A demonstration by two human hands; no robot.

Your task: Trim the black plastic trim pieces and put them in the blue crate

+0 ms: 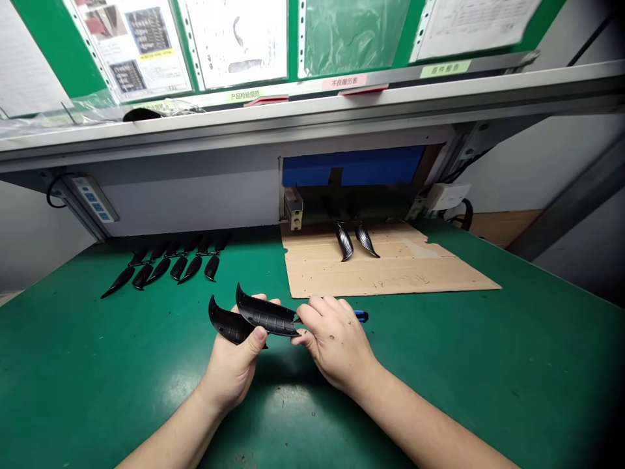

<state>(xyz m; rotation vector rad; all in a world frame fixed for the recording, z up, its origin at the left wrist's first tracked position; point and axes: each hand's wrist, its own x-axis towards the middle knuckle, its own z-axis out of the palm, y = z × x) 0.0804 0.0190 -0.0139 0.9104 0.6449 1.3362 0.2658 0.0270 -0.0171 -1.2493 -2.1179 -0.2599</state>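
My left hand [234, 365] is closed around two black curved plastic parts [266, 314], its thumb pressed on their lower edge. Their hollow, ribbed insides face up, and the pointed ends curl up at the left. My right hand [334, 339] is closed on a slim tool with a blue and black handle [361, 316]; the handle's end sticks out to the right of the fingers. The tool's tip meets the right end of the upper black part. Most of the tool is hidden by the fingers, so its kind cannot be made out.
Several similar black parts [168, 264] lie in a row on the green table [122, 365] at the back left. Two more glossy ones [344, 242] rest on a cardboard sheet [390, 270] below an opening. A shelf edge [312, 111] crosses above, and a power strip [95, 198] hangs left.
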